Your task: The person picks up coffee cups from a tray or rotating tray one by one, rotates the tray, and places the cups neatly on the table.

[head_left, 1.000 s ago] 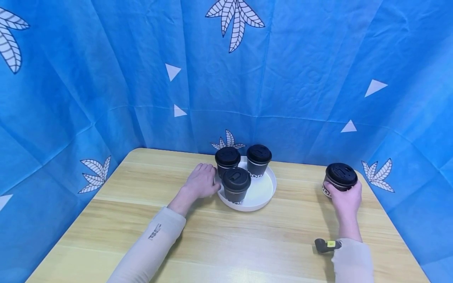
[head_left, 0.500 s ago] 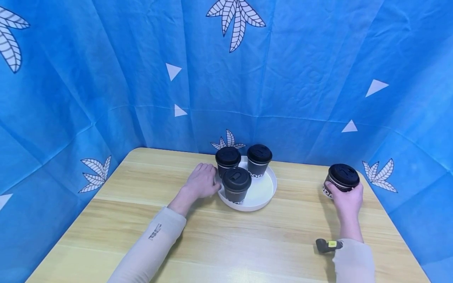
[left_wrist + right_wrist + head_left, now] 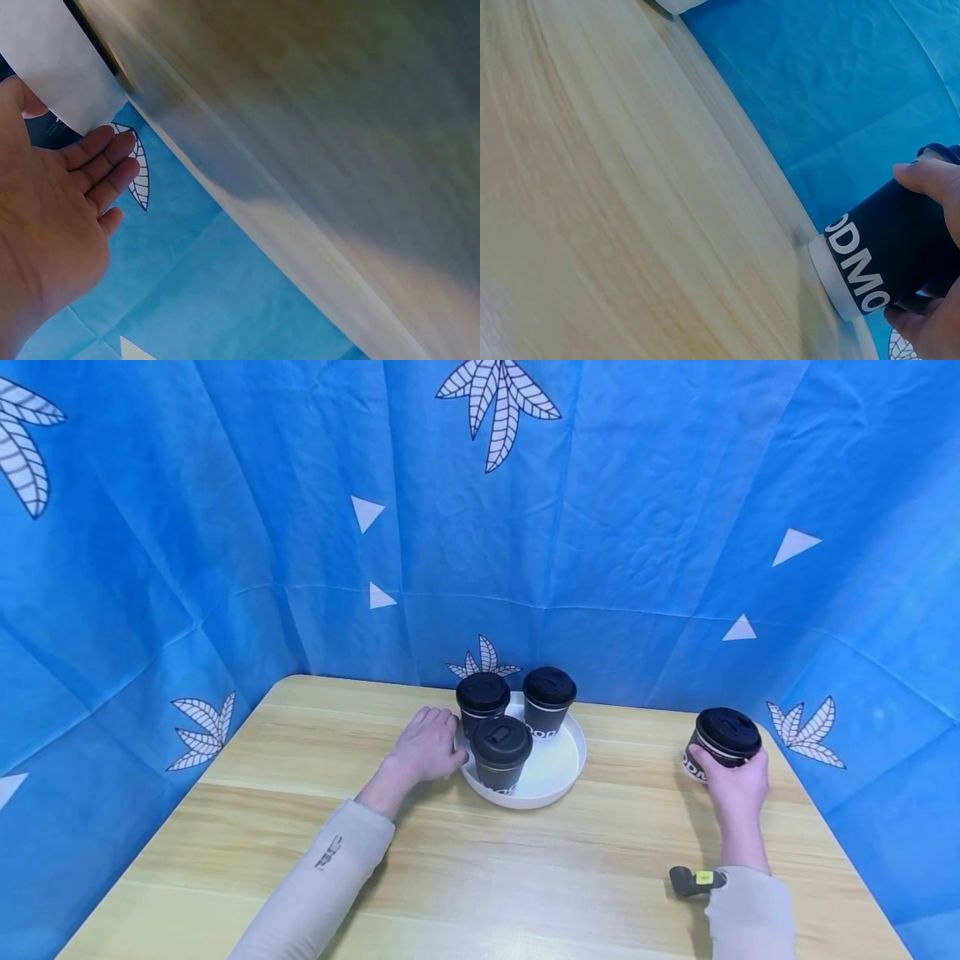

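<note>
Black cup (image 3: 900,238), gripped by your right hand (image 3: 738,783)
"ODMO" reads below your grip; left hand (image 3: 424,747), fingers loose, touches tray (image 3: 550,770).

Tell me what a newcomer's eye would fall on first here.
Probably the blue leaf-printed cloth filling the background comes first. Next come three black-lidded cups grouped on the white tray beside the left hand. A fourth cup, far right, is gripped by the right hand.

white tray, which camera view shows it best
Head view: the white tray shows nearly whole from above, part hidden by three black cups. Left wrist: only part of its wall by the left hand. Right wrist: just a white sliver at the top edge, probably it.
</note>
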The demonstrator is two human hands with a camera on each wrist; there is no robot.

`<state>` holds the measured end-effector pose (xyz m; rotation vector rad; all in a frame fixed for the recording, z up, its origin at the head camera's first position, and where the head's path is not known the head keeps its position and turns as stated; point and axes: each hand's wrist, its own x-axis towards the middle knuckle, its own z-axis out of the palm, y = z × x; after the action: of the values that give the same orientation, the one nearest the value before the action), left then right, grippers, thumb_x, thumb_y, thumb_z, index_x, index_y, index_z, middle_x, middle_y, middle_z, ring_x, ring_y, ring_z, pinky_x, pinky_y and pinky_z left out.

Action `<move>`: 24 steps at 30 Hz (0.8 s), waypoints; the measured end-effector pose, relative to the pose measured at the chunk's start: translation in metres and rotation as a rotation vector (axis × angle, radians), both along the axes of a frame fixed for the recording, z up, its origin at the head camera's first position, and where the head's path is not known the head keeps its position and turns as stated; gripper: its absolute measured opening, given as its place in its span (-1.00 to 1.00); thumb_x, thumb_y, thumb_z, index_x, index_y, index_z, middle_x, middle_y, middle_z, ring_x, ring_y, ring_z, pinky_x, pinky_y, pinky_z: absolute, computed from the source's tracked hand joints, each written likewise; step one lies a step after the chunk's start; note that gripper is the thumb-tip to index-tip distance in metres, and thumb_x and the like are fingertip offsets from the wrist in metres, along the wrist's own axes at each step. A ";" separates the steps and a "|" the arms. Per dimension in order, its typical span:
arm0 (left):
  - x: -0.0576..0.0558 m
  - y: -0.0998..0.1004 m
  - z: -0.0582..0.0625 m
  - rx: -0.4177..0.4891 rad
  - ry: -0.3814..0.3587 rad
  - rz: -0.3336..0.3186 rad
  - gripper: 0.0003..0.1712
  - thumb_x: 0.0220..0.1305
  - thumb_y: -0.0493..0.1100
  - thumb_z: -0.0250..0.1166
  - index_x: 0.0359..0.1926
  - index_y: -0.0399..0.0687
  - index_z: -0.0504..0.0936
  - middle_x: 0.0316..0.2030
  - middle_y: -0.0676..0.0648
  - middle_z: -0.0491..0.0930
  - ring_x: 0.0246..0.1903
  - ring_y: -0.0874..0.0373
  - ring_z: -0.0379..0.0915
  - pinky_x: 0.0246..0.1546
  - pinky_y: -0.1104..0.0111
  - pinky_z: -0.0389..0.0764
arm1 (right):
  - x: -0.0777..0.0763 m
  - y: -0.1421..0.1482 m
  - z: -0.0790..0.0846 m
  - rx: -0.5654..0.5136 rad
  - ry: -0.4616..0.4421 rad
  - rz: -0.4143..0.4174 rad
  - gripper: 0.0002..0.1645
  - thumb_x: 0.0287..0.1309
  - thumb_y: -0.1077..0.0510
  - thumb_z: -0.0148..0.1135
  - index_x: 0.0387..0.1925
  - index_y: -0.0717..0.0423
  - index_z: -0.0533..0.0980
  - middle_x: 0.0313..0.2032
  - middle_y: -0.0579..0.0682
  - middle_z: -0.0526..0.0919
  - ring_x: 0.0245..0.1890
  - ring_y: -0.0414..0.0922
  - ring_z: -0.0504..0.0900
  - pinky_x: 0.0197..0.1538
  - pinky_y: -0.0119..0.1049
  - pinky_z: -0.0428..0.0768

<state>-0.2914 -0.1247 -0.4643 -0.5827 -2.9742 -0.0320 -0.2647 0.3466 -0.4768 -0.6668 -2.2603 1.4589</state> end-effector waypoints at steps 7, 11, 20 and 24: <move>0.000 0.000 0.000 -0.011 -0.004 0.002 -0.39 0.36 0.19 0.15 0.11 -0.26 0.52 -0.03 -0.13 0.50 0.06 -0.06 0.36 0.38 0.10 0.28 | 0.001 -0.001 0.002 -0.009 0.035 -0.009 0.31 0.14 -0.10 0.48 0.65 0.11 -0.14 0.59 0.23 0.08 0.57 0.17 0.08 0.61 0.04 0.03; 0.000 0.001 0.001 -0.003 -0.004 0.000 -0.38 0.33 0.18 0.17 0.11 -0.27 0.52 -0.05 -0.13 0.50 0.05 -0.07 0.37 0.37 0.10 0.29 | 0.002 -0.003 0.006 -0.037 0.062 -0.021 0.40 0.12 -0.12 0.49 0.67 0.08 -0.24 0.63 0.17 -0.08 0.61 0.11 -0.05 0.63 -0.02 -0.07; -0.001 -0.001 -0.001 0.017 -0.002 -0.007 -0.41 0.33 0.17 0.15 0.08 -0.27 0.53 -0.06 -0.14 0.51 0.08 -0.08 0.39 0.41 0.10 0.26 | 0.002 -0.005 0.020 -0.050 0.093 -0.068 0.44 0.05 -0.17 0.54 0.67 -0.06 -0.23 0.65 0.02 -0.11 0.62 0.00 -0.07 0.63 -0.11 -0.07; -0.001 -0.001 -0.002 0.025 -0.003 -0.011 -0.38 0.33 0.17 0.14 0.11 -0.29 0.52 -0.04 -0.15 0.51 0.10 -0.10 0.39 0.43 0.08 0.25 | 0.004 -0.007 0.026 -0.031 0.096 -0.067 0.43 0.07 -0.20 0.52 0.68 -0.11 -0.25 0.66 -0.02 -0.15 0.63 -0.02 -0.12 0.63 -0.08 -0.07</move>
<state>-0.2924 -0.1260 -0.4661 -0.5962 -2.9694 -0.0712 -0.2607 0.3398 -0.4510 -0.6604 -2.1265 1.4653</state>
